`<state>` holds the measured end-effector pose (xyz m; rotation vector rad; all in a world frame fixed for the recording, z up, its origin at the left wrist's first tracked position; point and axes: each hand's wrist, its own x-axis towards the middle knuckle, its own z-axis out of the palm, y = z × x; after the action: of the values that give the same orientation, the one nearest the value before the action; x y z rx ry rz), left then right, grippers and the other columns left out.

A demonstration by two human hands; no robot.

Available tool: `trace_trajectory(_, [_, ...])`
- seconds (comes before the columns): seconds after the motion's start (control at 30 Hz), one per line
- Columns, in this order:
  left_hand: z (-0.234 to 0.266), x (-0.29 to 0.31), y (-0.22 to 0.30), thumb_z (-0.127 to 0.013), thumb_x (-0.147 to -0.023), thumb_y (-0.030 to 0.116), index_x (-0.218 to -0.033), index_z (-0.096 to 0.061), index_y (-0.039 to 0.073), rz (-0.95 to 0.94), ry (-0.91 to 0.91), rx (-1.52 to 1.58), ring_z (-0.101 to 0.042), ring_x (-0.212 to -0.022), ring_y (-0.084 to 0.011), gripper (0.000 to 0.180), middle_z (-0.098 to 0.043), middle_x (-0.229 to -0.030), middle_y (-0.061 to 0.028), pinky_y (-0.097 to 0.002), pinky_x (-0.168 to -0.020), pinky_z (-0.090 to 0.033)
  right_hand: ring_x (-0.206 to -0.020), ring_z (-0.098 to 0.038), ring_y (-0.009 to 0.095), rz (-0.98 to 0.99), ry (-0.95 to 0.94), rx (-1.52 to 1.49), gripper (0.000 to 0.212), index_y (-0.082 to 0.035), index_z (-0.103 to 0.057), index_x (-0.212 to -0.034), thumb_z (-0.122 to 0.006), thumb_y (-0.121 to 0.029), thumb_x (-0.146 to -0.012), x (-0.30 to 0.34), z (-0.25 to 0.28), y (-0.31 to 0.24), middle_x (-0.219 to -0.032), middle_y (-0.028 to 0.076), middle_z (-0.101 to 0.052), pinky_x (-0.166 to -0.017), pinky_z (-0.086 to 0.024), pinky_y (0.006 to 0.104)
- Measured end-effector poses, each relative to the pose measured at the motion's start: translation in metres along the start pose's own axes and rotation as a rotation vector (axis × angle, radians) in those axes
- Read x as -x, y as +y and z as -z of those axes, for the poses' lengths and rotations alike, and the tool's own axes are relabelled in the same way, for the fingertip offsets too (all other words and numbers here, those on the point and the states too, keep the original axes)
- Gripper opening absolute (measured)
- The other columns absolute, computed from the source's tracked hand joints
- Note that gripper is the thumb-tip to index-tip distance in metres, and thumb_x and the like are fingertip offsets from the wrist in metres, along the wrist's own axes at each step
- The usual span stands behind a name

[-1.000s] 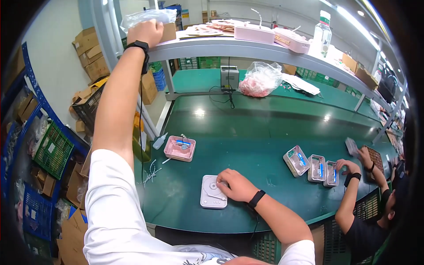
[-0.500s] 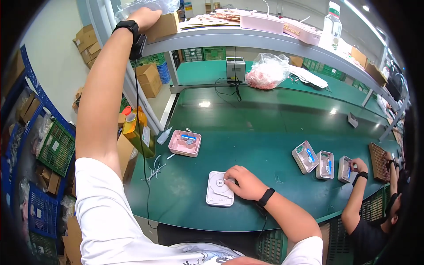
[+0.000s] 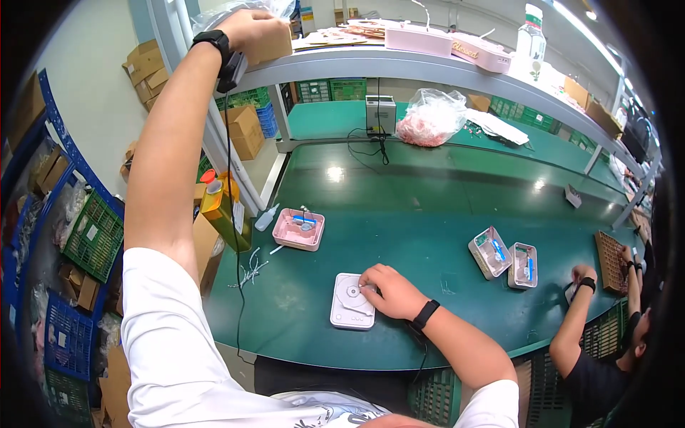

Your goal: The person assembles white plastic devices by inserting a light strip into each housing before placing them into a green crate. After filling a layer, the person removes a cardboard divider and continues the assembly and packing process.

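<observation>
Head | your left hand: at cardboard box, can't tell its grip | your right hand: touching pale case, hold unclear

The T-shirt is white, short-sleeved and printed; both wristbands are black.

Plain pale wall ran up the left. Blue rack stood on that side, loaded with green and blue crates. Cardboard boxes were stacked by the wall. Green bench filled the middle, grey shelf frame spanning above. Tube light was on, upper right; bench top showed glare spots.
</observation>
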<state>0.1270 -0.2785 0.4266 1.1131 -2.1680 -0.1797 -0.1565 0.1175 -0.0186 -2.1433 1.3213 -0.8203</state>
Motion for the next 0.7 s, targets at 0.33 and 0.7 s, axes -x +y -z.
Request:
trace_trajectory(0.33, [-0.001, -0.008, -0.007, -0.082, -0.104, 0.033, -0.124, -0.083, 0.011, -0.214, 0.474, -0.039, -0.077, -0.109, -0.0220, 0.030, -0.084, -0.120, -0.0088, -0.0365, -0.096, -0.060, -0.113, -0.066, 0.036, 0.039, 0.014, 0.016, 0.017, -0.008, -0.071, -0.120, -0.072, -0.019, -0.106, -0.004, -0.007, -0.001, -0.118, 0.015, -0.069, -0.100, -0.056, 0.0455])
trace_trajectory(0.7, [-0.082, 0.169, 0.107, -0.073, -0.105, 0.014, -0.116, -0.082, 0.012, -0.919, 0.699, -0.486, -0.073, -0.119, -0.0289, 0.015, -0.078, -0.128, -0.0119, -0.0443, -0.100, -0.058, -0.114, -0.068, 0.038, 0.020, 0.008, 0.009, 0.018, -0.008, -0.072, -0.118, -0.074, -0.018, -0.104, -0.001, -0.003, -0.003, -0.121, 0.016, -0.071, -0.101, -0.056, 0.0472])
